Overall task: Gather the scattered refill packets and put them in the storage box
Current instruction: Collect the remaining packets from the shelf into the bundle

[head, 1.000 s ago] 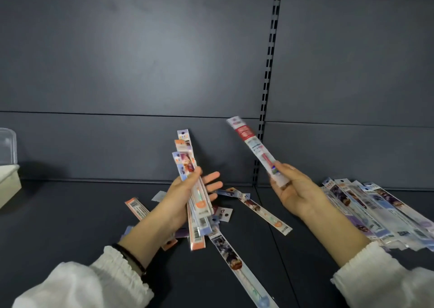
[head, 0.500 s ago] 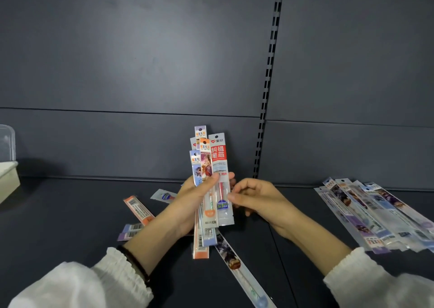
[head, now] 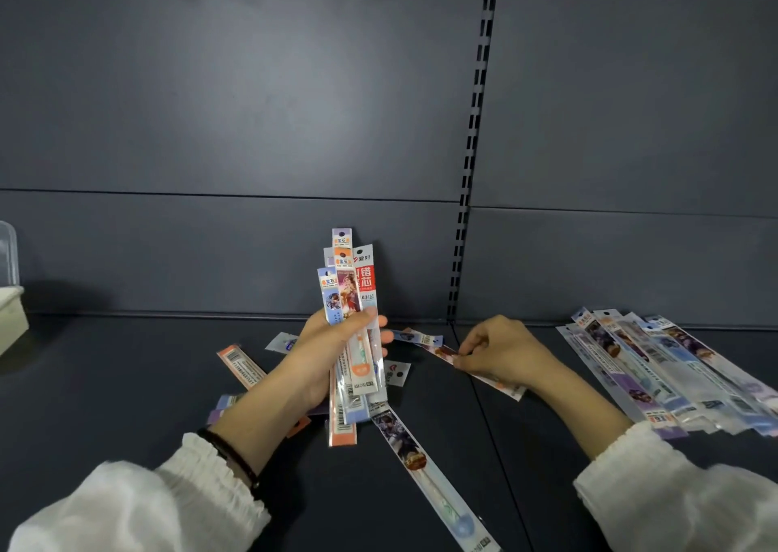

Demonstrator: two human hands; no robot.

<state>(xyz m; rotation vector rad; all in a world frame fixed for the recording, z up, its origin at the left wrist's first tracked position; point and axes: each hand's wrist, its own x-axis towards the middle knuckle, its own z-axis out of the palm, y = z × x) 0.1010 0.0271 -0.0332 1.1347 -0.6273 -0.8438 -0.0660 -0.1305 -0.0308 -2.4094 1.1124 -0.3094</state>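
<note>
My left hand [head: 324, 358] grips a bundle of several long refill packets [head: 351, 299], held upright above the dark shelf. My right hand [head: 501, 353] is down on the shelf to its right, pinching a loose packet [head: 438, 347] that lies slanted there. More loose packets lie under and around the left hand: an orange one [head: 240, 362] to the left and a long one [head: 416, 459] running toward me. A fanned pile of packets [head: 656, 370] lies at the right. The storage box [head: 10, 311] shows only as a pale corner at the far left edge.
The dark shelf floor [head: 126, 383] ends at a grey back panel [head: 252, 130] with a slotted upright [head: 471, 151] near the middle. A seam in the shelf runs toward me below the right hand. White sleeves cover both forearms.
My right hand passed the red-and-white packet into the left hand's bundle, then dropped right to the shelf and took hold of a loose packet. The bundle has grown by one.
</note>
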